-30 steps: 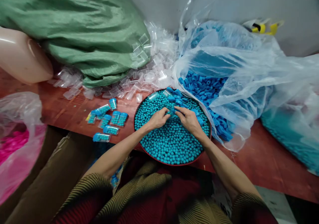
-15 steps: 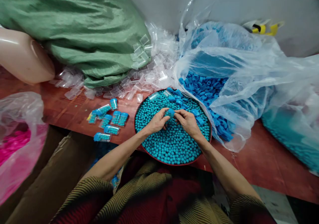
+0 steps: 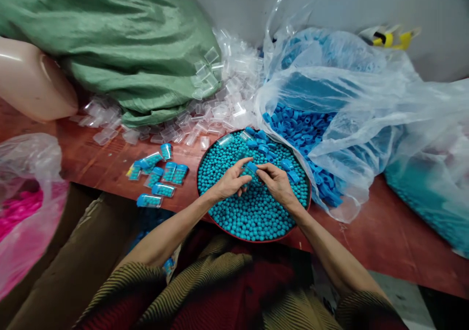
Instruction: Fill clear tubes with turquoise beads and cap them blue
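We observe left hand (image 3: 231, 182) thumb and forefinger parted around blue-capped container (image 3: 251, 168), contact unclear | right hand (image 3: 275, 179) fingertips closed on it | container above teal beads (image 3: 256, 217) in round tray (image 3: 309, 200) | capped containers (image 3: 169, 172) left of tray | blue caps (image 3: 298, 124) in plastic bag (image 3: 351, 95), beyond right | green sack (image 3: 146, 51) far left.

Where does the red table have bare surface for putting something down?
Bare red table shows right of the round tray of turquoise beads, in front of the translucent plastic bag of blue caps. A narrow strip separates the tray from the filled clear plastic containers. Behind the tray, empty clear containers and the bag crowd it.
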Available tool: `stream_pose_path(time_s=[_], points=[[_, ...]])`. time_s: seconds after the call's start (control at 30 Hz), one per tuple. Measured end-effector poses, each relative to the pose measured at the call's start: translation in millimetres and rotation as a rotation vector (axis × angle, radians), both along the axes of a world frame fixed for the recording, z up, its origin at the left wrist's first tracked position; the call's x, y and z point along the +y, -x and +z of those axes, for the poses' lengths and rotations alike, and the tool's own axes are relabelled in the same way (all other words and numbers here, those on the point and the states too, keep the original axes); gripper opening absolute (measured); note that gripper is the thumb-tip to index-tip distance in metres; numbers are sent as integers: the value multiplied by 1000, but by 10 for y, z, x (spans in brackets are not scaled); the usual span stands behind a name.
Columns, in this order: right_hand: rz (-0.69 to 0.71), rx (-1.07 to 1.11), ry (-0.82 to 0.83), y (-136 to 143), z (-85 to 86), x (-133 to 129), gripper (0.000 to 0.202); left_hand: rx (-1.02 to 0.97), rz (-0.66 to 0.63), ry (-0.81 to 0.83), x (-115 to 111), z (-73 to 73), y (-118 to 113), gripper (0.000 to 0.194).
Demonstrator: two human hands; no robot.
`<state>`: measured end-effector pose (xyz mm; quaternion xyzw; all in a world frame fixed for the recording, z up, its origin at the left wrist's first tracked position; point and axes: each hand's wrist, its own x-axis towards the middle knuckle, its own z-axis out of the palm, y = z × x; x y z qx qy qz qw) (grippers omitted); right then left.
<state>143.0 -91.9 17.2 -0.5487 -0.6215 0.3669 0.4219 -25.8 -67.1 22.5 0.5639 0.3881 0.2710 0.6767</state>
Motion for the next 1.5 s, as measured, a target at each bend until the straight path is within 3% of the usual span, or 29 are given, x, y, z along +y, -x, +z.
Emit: stream_pose_path(time_s=[0.2, 0.37, 0.5, 0.63, 0.83, 1.03, 1.2, 1.3, 1.5], points=[[-109, -273, -220, -62, -80, -43, 31, 82, 35, 51, -19, -9, 35, 65], [-1, -293, -307, -35, -92, -104, 27, -8, 13, 117, -30, 23, 15, 57], [-3, -147, -239, -20, -54, -154, 22, 10, 1, 107, -34, 2, 23, 45], [-56, -37, -109, -9, -45, -161, 16, 31, -35, 102, -49, -29, 35, 46], [17, -226, -269, -13, -56, -158, 18, 72, -44, 87, -73, 50, 52, 58], [100, -363, -366, -13, -36, -170, 26, 3, 29, 140, -106, 89, 24, 46], [19, -236, -254, 20, -3, -199, 19, -10, 0, 139, -95, 92, 27, 47], [74, -213, -248, 21, -34, -190, 18, 29, 3, 83, -90, 49, 37, 38], [129, -209, -236, -13, -91, -112, 20, 42, 128, 60, -140, -26, -13, 32]])
